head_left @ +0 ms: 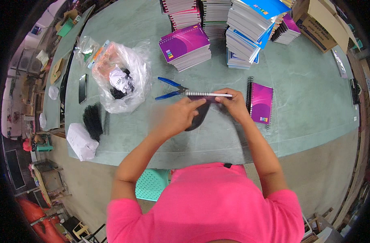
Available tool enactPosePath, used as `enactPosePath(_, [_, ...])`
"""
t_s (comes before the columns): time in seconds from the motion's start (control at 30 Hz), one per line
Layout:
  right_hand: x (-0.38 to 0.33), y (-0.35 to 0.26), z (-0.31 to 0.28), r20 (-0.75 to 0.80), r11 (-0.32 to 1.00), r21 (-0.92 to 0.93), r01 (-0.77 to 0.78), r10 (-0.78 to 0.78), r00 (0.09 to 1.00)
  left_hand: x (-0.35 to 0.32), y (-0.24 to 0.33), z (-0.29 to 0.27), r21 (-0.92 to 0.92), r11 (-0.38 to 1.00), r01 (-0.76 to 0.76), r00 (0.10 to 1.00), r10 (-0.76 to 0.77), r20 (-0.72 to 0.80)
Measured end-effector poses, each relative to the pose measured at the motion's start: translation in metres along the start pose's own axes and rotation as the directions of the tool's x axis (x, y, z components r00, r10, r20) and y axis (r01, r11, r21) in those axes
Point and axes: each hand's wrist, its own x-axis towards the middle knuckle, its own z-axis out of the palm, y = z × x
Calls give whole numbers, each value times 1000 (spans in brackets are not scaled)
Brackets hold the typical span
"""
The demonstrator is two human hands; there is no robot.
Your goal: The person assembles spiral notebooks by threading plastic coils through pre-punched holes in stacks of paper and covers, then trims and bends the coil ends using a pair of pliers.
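A spiral notebook (217, 95) stands on edge in front of me, its coil and white page edge facing up and its purple cover toward me. My right hand (232, 104) pinches it near the right end. Against its left part, my left hand (179, 114) has curled fingers at the cover, just below the coil; part of this hand is smeared. Beneath the hands lies a dark flat piece or shadow (199, 116) that I cannot make out. Blue-handled pliers (170, 88) rest with splayed handles beyond my left hand, their jaws close to the notebook's left end.
Purple spiral notebooks (261, 103) lie at my right. Tall notebook stacks (189, 47) and a cardboard box (316, 28) stand at the back. Leftward are a plastic bag (136, 65) with black coils, loose black coils (92, 121), a white paper-wrapped bundle (83, 141) and a phone (83, 88).
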Motion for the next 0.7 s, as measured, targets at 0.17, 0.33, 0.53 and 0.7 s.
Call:
enactPosePath(0.17, [-5, 7, 3, 13, 999, -13, 38, -38, 999, 13, 11, -16, -156, 984, -82, 958, 34, -284])
enactPosePath(0.33, [-1, 1, -1, 43, 998, -65, 0, 3, 999, 10, 4, -4, -196, 979, -53, 992, 29, -124])
enactPosePath(0.53, [-2, -1, 3, 94, 998, -64, 13, -7, 996, 4, 5, 7, 12, 996, -87, 986, 84, 141])
enactPosePath(0.7, [-4, 7, 6, 125, 995, -99, 16, -3, 992, 19, 14, -3, -156, 982, -106, 949, 54, -310])
